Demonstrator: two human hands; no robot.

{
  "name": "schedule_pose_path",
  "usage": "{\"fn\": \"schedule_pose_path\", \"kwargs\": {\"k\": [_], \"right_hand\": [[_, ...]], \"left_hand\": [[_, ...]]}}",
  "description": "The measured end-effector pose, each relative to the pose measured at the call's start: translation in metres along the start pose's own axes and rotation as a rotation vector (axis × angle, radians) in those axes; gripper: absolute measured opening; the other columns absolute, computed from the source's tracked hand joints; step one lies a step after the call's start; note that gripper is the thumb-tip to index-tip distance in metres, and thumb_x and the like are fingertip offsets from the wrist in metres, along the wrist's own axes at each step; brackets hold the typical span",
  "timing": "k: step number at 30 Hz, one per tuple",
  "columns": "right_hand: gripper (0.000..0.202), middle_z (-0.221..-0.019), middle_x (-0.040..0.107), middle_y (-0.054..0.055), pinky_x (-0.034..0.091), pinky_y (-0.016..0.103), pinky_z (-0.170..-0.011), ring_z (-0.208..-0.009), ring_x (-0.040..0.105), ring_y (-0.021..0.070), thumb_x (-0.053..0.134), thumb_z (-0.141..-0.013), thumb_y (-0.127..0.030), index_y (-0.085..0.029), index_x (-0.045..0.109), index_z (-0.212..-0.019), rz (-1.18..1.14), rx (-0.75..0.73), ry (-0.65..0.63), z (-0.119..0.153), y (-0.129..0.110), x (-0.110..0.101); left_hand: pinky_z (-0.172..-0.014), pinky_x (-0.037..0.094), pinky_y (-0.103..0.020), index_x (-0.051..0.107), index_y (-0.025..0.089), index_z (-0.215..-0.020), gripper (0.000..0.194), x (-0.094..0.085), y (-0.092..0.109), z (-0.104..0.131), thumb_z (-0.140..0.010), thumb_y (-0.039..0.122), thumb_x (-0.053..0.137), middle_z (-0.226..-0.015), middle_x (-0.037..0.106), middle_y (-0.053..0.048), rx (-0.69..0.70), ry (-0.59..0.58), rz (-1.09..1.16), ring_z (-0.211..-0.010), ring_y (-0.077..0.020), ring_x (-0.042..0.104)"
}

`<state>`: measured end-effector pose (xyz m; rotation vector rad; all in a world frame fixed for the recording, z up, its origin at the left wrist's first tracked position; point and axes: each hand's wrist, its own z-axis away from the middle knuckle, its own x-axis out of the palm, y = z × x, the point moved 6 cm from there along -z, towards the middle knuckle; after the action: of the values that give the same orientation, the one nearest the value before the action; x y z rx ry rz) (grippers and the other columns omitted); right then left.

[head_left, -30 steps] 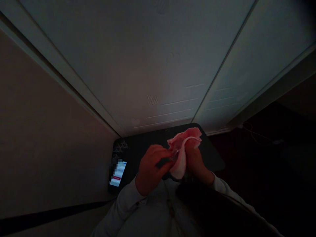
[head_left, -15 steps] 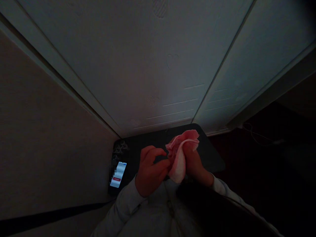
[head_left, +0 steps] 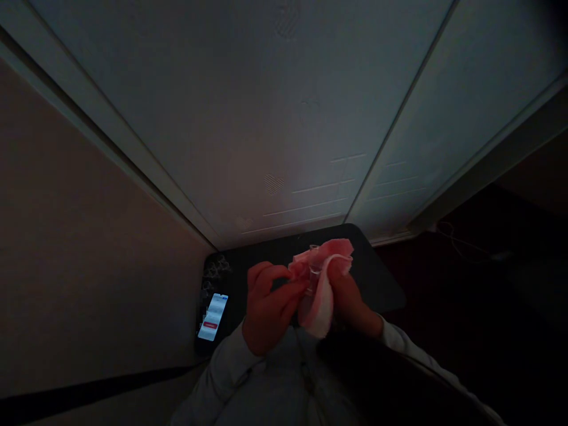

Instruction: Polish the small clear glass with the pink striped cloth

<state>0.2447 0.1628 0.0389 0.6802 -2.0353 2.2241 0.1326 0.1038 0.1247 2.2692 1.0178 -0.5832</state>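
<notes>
A pink cloth with a pale side is bunched between my hands, above a dark tabletop. My right hand is wrapped round its right side. Inside the folds shows a small clear, shiny object, too dim to name. My left hand is at the left of the cloth, its thumb and fingertips pinched at the clear object and the cloth's edge. The lower part of the clear object is hidden by fingers and cloth.
A lit phone lies on the left of the dark table, below several clear, shiny pieces at its back left corner. White panels stand behind the table. A white cable lies at the right.
The cloth has opened out and shifted slightly left, and the clear object now shows in its folds. My left hand has moved a little left.
</notes>
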Motion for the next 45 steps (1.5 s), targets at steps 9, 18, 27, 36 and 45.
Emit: {"fn": "schedule_pose_path", "kwargs": {"k": [9,18,27,36,45], "right_hand": [[0.027,-0.079,0.068,0.003,0.051,0.031,-0.072,-0.075,0.063,0.0199,0.07,-0.066,-0.045,-0.021,0.066,-0.077,-0.045,-0.067,-0.054,-0.002,-0.019,0.005],[0.021,-0.074,0.064,0.002,0.048,0.028,-0.063,-0.068,0.059,0.0161,0.07,-0.069,-0.036,-0.019,0.06,-0.075,0.123,-0.105,-0.043,-0.001,-0.016,0.01],[0.023,-0.061,0.058,-0.003,0.04,0.023,-0.052,-0.055,0.049,0.0123,0.066,-0.071,-0.039,-0.019,0.058,-0.063,0.467,-0.248,-0.228,0.0,-0.015,0.021],[0.018,-0.062,0.052,-0.003,0.037,0.023,-0.055,-0.057,0.046,0.0114,0.058,-0.075,-0.03,-0.019,0.051,-0.063,0.66,-0.284,-0.286,-0.003,-0.015,0.026],[0.02,-0.081,0.06,0.0,0.043,0.025,-0.065,-0.072,0.055,0.0146,0.065,-0.073,-0.033,-0.018,0.059,-0.086,0.35,-0.09,-0.317,-0.005,-0.001,0.021]], "left_hand": [[-0.074,0.044,-0.036,0.064,0.024,-0.083,0.016,0.002,-0.007,0.003,-0.077,0.012,0.056,-0.086,0.056,-0.003,-0.094,-0.015,0.059,-0.086,-0.0203,0.049],[-0.077,0.046,-0.033,0.059,0.022,-0.093,0.014,0.001,-0.022,0.01,-0.083,0.016,0.052,-0.093,0.053,-0.004,-0.307,0.036,0.313,-0.089,-0.019,0.052],[-0.077,0.047,-0.035,0.061,0.021,-0.099,0.02,0.014,-0.017,0.001,-0.078,0.023,0.061,-0.093,0.062,-0.005,-0.302,-0.155,0.381,-0.089,-0.021,0.055],[-0.074,0.047,-0.031,0.061,0.019,-0.091,0.023,0.018,-0.026,0.01,-0.069,0.017,0.069,-0.091,0.06,-0.004,-0.486,-0.123,0.442,-0.085,-0.0188,0.058],[-0.079,0.046,-0.029,0.061,0.023,-0.1,0.03,0.015,-0.033,0.021,-0.071,0.014,0.067,-0.098,0.059,-0.003,-0.556,0.013,0.552,-0.09,-0.0181,0.057]]}}
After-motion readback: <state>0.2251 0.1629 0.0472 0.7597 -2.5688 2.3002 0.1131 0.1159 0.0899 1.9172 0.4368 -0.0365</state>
